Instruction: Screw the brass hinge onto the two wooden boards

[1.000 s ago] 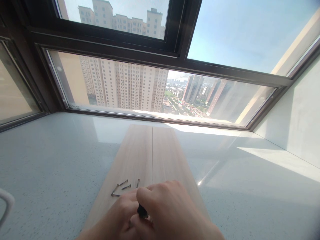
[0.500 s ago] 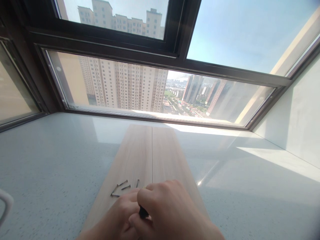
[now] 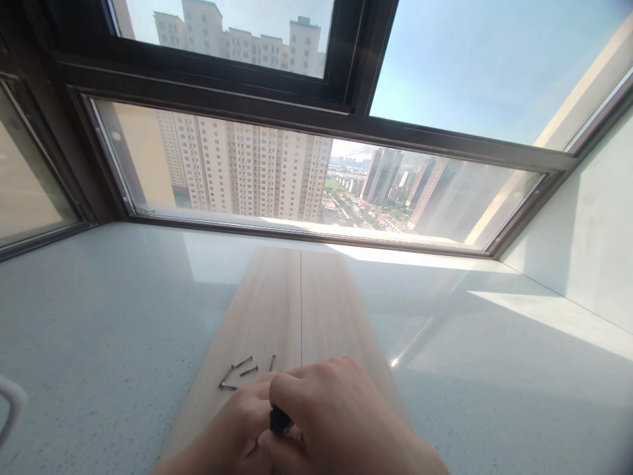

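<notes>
At the bottom centre of the frame, the right hand (image 3: 331,409) has its fingers curled tightly round a black handle (image 3: 279,421), most of it hidden. The left hand (image 3: 242,415) sits against it, fingers bent; whether they grip anything cannot be told. Both hands are over two pale wooden boards (image 3: 267,310), laid side by side on the speckled white bench (image 3: 123,343). Several screws (image 3: 248,371) lie on the left board, just beyond the left hand.

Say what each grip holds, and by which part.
The right grip holds a black object between thumb and fingers; the exact part is hidden. The left grip's hold cannot be told.
</notes>
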`<state>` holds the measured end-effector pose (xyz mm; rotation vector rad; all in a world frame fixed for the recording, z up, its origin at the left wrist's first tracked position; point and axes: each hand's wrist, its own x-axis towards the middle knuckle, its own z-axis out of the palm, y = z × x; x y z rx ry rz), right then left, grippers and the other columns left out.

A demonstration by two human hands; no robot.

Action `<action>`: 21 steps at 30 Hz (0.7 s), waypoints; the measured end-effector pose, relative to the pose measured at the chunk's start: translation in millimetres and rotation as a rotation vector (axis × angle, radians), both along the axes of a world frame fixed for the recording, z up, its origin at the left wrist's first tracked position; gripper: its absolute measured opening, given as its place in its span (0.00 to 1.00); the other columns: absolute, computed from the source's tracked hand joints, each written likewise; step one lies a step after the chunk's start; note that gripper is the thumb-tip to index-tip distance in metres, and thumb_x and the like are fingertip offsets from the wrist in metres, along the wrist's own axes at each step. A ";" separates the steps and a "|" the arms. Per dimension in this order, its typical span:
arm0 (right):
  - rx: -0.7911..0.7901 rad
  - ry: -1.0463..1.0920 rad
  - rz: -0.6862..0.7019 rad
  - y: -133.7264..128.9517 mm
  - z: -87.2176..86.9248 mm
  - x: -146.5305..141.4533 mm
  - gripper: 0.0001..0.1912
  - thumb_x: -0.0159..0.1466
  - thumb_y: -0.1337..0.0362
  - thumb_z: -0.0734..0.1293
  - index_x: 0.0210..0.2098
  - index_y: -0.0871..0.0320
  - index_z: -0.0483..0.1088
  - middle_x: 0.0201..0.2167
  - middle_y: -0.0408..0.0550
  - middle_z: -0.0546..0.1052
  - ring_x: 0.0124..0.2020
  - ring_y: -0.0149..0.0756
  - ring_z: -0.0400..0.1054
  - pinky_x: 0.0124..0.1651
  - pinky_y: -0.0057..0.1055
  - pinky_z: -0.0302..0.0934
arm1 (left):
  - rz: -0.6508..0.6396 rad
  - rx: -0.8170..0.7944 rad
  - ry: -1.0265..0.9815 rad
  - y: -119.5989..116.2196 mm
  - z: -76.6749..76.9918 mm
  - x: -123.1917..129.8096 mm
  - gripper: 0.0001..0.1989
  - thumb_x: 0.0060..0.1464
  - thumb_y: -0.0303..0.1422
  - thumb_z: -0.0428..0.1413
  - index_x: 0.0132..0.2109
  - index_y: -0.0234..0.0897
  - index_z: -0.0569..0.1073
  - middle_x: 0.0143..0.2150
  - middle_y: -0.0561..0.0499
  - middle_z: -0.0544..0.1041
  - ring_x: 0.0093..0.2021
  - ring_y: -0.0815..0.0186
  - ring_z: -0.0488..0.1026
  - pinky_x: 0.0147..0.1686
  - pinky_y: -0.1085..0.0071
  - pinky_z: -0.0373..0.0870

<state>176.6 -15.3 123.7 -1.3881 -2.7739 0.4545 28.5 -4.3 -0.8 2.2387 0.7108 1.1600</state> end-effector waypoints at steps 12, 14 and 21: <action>0.044 0.062 -0.008 -0.9 -1.2 2.9 0.08 0.56 0.57 0.69 0.30 0.55 0.70 0.29 0.40 0.78 0.23 0.28 0.62 0.22 0.27 0.40 | -0.033 0.012 -0.064 1.4 0.9 -0.3 0.07 0.48 0.26 0.48 0.27 0.39 0.68 0.29 0.51 0.77 0.30 0.65 0.75 0.29 0.74 0.68; 0.019 0.073 0.010 -1.0 -1.0 3.4 0.06 0.57 0.60 0.67 0.30 0.56 0.69 0.29 0.40 0.77 0.23 0.28 0.62 0.23 0.27 0.40 | -0.023 0.054 -0.065 0.4 6.1 1.2 0.07 0.47 0.25 0.47 0.26 0.39 0.67 0.28 0.52 0.76 0.30 0.65 0.75 0.29 0.75 0.68; 0.083 0.085 -0.079 -0.2 -11.9 -0.6 0.12 0.56 0.55 0.68 0.24 0.56 0.65 0.22 0.39 0.73 0.19 0.27 0.49 0.23 0.29 0.36 | -0.001 0.078 -0.008 1.8 -4.0 -1.3 0.06 0.49 0.26 0.46 0.27 0.39 0.65 0.26 0.52 0.74 0.28 0.66 0.74 0.29 0.75 0.68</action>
